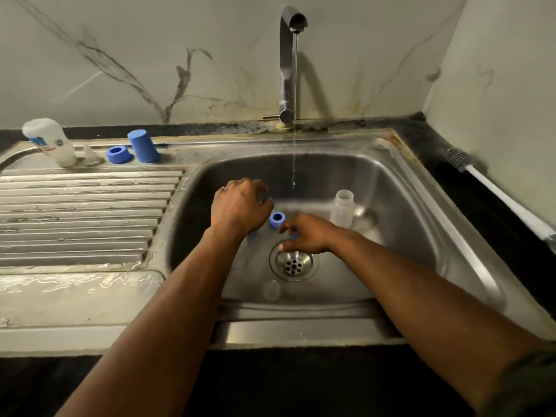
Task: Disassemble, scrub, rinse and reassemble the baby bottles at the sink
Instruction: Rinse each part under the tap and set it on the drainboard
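Bottles [341,208]: two (blue rings [277,219] too).

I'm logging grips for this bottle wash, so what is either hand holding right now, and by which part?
It cannot be told. The left hand curls above a blue ring; the right hand covers something blue; neither grip is visible.
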